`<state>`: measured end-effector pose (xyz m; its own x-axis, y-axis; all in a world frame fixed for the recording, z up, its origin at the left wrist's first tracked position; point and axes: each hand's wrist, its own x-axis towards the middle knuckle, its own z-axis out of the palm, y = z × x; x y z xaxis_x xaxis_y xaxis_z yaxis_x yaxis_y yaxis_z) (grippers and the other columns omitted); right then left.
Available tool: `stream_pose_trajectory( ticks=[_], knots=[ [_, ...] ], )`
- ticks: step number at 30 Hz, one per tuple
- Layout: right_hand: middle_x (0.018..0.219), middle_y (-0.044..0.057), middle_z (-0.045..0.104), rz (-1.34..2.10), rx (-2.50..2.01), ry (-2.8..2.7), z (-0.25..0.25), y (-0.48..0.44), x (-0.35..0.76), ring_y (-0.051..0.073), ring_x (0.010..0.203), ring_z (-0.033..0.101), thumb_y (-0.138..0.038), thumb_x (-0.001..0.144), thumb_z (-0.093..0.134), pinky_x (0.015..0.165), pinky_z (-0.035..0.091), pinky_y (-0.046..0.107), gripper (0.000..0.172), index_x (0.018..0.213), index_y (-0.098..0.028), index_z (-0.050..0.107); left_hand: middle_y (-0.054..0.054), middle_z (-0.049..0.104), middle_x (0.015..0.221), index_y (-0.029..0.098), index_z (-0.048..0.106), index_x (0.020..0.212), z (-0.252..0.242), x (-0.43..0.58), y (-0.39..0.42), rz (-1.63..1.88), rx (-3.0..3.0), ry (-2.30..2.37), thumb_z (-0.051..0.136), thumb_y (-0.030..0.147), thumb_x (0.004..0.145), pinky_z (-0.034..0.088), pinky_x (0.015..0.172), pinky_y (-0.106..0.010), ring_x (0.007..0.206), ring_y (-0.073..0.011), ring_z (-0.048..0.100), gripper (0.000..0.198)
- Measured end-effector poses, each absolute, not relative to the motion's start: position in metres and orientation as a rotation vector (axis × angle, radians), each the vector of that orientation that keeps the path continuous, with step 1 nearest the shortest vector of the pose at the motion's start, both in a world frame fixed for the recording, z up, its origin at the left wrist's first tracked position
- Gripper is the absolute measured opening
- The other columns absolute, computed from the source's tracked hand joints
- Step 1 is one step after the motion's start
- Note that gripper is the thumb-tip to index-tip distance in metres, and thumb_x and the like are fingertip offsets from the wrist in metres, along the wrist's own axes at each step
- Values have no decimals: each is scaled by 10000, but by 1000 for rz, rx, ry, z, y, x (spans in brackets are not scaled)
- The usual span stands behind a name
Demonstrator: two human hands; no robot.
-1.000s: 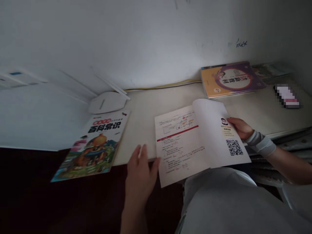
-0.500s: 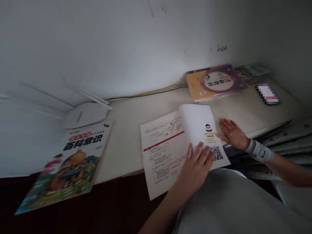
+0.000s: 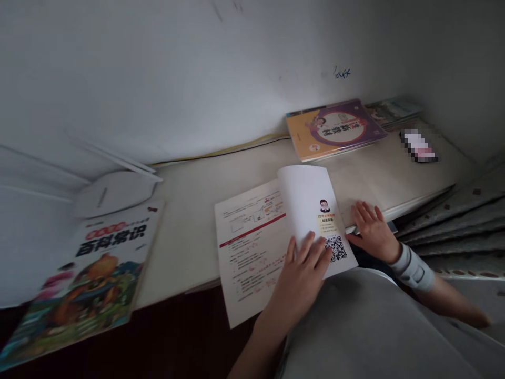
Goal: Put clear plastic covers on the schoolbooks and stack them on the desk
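Observation:
A thin white booklet (image 3: 256, 237) lies open at the front edge of the pale desk (image 3: 197, 210), its right page curling up and showing a QR code. My left hand (image 3: 302, 271) rests flat on the booklet's lower middle, fingers spread, beside the QR code. My right hand (image 3: 371, 229) lies flat on the desk just right of the booklet, fingers stretched out, with a grey wrist band behind it. Neither hand grips anything.
A colourful picture book (image 3: 90, 268) overhangs the desk's left front edge. A white flat device (image 3: 114, 192) sits behind it. An orange and purple book (image 3: 335, 129) lies at the back right by the wall, with a blurred small object (image 3: 418, 146) further right. Stacked panels (image 3: 453, 221) sit lower right.
My left hand came from below the desk edge onto the booklet. My right hand let go of the right page and now lies flat on the desk. The view shifted right.

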<state>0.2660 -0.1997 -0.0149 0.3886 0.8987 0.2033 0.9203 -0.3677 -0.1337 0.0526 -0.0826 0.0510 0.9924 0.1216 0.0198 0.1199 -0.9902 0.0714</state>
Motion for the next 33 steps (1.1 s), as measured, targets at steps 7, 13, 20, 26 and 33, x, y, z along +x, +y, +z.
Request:
stream_pose_trajectory(
  ticks=[7, 13, 20, 26, 33],
  knots=[
    [1461, 237, 427, -334, -2471, -1462, -37, -209, 245, 358, 1382, 359, -169, 818, 426, 1126, 197, 579, 713, 1497, -73, 227, -114, 552, 1381, 189, 556, 1264, 49, 59, -87, 75, 3057, 164, 474, 161, 912, 332, 1070, -664, 1341, -349, 422, 363],
    [1418, 238, 479, -371, -2445, -1379, -41, -204, 247, 357, 1367, 386, -172, 861, 407, 1109, 229, 582, 643, 1483, -71, 281, -114, 564, 1362, 189, 565, 1235, 50, 62, -89, 122, 3043, 175, 492, 148, 903, 327, 1069, -668, 1339, -343, 424, 343],
    [1408, 258, 483, -376, -2396, -1423, -36, -200, 255, 369, 1339, 421, -445, 933, 419, 1087, 263, 600, 576, 1371, -71, 454, -107, 559, 1368, 197, 553, 1238, 50, 51, -87, 120, 3029, 208, 568, 90, 836, 324, 1083, -656, 1348, -338, 413, 416],
    [1402, 234, 501, -459, -2455, -1504, -39, -200, 260, 339, 1309, 452, -222, 859, 504, 1090, 287, 532, 469, 1299, -61, 518, -107, 563, 1368, 185, 564, 1223, 46, 52, -91, 132, 3034, 241, 579, 89, 831, 332, 1081, -663, 1346, -346, 418, 404],
    [1232, 179, 625, -572, -2409, -1414, -33, -195, 246, 284, 1160, 526, -126, 810, 516, 994, 350, 429, 295, 1080, -89, 630, -99, 587, 1334, 194, 571, 1204, 48, 55, -93, 210, 3020, 216, 564, 95, 846, 350, 1064, -674, 1322, -342, 446, 372]
  ],
)
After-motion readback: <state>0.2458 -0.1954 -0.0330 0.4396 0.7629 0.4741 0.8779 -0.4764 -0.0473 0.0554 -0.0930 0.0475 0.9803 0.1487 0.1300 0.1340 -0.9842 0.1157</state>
